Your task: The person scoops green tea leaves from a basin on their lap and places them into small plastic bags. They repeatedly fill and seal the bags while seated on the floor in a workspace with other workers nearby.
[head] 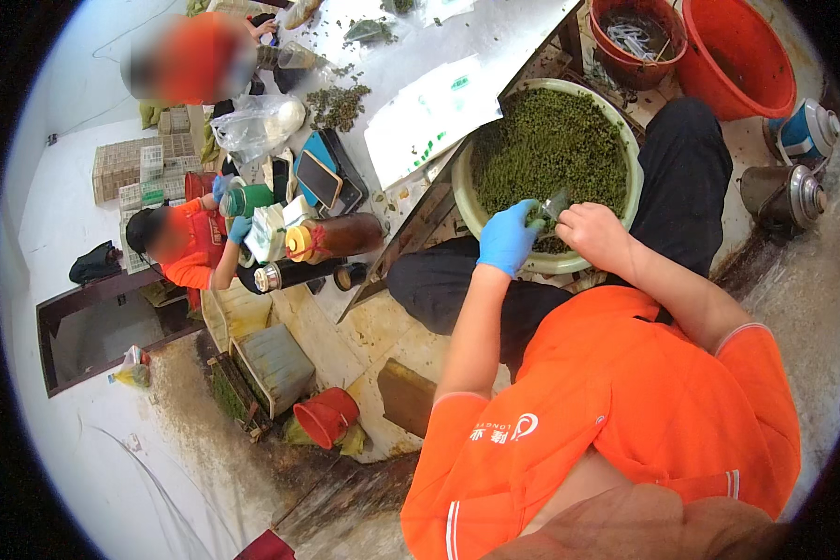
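Observation:
My left hand (507,238), in a blue glove, is over the near edge of a pale round tub (633,168). Small green pellet-like plant bits (553,147), perhaps rolled tea leaves, fill the tub. Between my two hands is a small clear plastic bag (554,203). My bare right hand (593,234) pinches one side of it, and the gloved fingers hold the other side. What the bag contains is too small to tell. The tub stands between my knees.
White printed sheets or pouches (437,119) overhang the table edge near the tub. A brown-filled jar (343,238) and a black thermos (301,274) lie leftward. Red buckets (738,56) and a metal flask (780,196) are rightward. Two co-workers (199,245) sit across the table.

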Demonstrator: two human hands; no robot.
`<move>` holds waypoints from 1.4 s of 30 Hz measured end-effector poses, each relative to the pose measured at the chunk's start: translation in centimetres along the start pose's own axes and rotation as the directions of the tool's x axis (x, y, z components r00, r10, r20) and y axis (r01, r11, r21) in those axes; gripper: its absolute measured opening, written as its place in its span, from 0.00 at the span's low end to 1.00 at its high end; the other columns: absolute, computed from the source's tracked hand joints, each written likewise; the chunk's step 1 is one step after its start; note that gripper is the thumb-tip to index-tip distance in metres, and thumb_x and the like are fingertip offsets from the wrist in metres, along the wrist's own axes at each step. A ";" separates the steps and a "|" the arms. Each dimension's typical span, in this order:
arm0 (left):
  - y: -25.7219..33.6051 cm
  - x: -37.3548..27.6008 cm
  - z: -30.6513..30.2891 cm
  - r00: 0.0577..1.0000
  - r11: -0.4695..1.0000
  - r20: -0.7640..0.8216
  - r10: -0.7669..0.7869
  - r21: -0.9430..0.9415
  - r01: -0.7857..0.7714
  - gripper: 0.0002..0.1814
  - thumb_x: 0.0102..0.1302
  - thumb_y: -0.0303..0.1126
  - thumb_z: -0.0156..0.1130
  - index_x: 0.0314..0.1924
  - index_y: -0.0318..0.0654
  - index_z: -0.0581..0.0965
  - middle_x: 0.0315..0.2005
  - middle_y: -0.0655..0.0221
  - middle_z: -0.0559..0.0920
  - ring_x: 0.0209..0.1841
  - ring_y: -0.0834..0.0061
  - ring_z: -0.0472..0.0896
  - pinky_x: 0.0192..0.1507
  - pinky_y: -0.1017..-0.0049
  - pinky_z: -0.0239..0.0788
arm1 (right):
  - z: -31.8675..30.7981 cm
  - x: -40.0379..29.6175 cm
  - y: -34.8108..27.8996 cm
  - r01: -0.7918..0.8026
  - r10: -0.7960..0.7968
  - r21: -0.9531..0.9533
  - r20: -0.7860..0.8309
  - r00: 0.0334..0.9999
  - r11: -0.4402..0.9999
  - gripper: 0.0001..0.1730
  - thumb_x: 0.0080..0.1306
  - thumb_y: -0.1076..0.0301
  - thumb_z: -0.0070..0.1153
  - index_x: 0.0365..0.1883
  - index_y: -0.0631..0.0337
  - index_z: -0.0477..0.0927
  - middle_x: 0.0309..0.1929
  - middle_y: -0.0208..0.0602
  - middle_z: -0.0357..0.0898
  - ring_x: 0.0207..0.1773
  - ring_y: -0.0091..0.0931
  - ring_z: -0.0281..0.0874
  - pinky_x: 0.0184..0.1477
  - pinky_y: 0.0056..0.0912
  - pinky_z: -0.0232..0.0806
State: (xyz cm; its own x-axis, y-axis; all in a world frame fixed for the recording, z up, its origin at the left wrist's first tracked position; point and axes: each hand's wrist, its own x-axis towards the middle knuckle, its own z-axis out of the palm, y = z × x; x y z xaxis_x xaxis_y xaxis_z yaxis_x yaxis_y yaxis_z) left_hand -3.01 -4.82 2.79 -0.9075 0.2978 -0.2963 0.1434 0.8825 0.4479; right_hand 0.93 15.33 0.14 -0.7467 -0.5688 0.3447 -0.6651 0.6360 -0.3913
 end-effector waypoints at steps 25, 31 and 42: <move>2.4 19.1 -17.8 0.802 0.368 -0.553 -0.228 -0.811 -0.455 0.26 0.78 0.33 0.55 0.70 0.24 0.68 0.46 0.54 0.87 0.43 0.71 0.86 0.49 0.72 0.79 | -8.3 3.0 -0.2 -0.089 0.132 0.154 -0.299 0.945 0.984 0.18 0.58 0.73 0.67 0.48 0.63 0.82 0.47 0.43 0.83 0.44 0.40 0.83 0.48 0.42 0.75; 0.7 13.1 -9.3 0.921 0.955 -0.389 -0.018 0.266 0.131 0.41 0.70 0.55 0.63 0.79 0.53 0.63 0.71 0.46 0.70 0.76 0.37 0.59 0.76 0.40 0.46 | -7.3 -0.4 1.1 -0.199 0.228 0.157 -0.201 0.953 0.967 0.12 0.59 0.71 0.67 0.41 0.60 0.82 0.42 0.37 0.82 0.44 0.37 0.82 0.48 0.39 0.73; -0.3 6.1 -4.8 0.843 0.955 -0.515 0.155 0.296 0.005 0.33 0.70 0.38 0.64 0.73 0.43 0.68 0.68 0.59 0.74 0.74 0.54 0.66 0.77 0.37 0.41 | -7.4 0.0 1.7 -0.296 0.311 0.095 -0.262 0.914 0.950 0.25 0.58 0.75 0.67 0.56 0.59 0.80 0.56 0.42 0.79 0.57 0.43 0.79 0.61 0.45 0.71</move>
State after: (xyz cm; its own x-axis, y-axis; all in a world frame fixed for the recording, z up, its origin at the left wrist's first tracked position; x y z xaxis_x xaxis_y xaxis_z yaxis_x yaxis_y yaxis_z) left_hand -10.47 -5.05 4.88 -0.9463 0.2006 0.2536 0.2492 0.9522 0.1768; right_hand -0.25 20.27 5.82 -0.8899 -0.1857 0.4166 -0.4107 0.7235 -0.5549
